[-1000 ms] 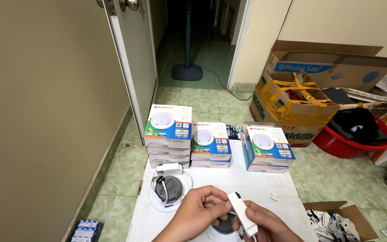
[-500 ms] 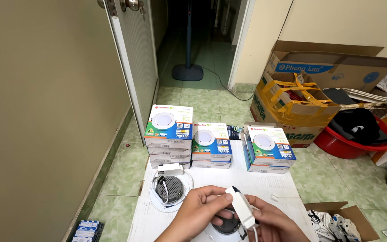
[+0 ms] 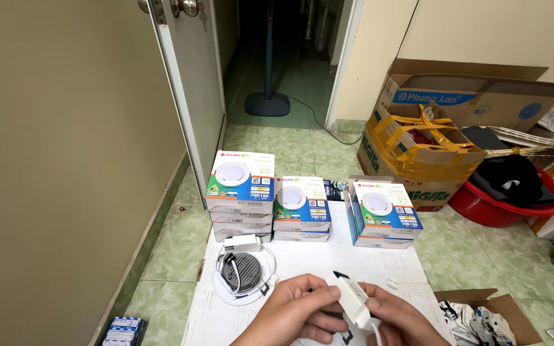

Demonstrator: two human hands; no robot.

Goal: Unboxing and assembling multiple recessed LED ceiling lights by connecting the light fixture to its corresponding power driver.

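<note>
Hands meet at 6 o'clock, low in the view, over a white sheet (image 3: 328, 263) spread on the green tiled floor. The left hand (image 3: 296, 314) and right hand (image 3: 395, 320) both have their grip closed on a small white driver box (image 3: 352, 301), an oblong plastic block with a dark end pointing toward 11 o'clock and a white lead leaving its lower end. Judging by the hold, it would go best to keep the box steady with one hand and let the other work the lead without bending it sharply. A round downlight (image 3: 240, 272) lies face down at 9 o'clock of the hands, its ribbed dark grey back ringed by a smooth white rim, with a second white driver (image 3: 242, 243) just beyond it. Three stacks of glossy printed cartons (image 3: 302, 208) stand at 12 o'clock. A taped cardboard box (image 3: 418, 154) and a red plastic basin (image 3: 504, 205) sit toward 2 o'clock.
</note>
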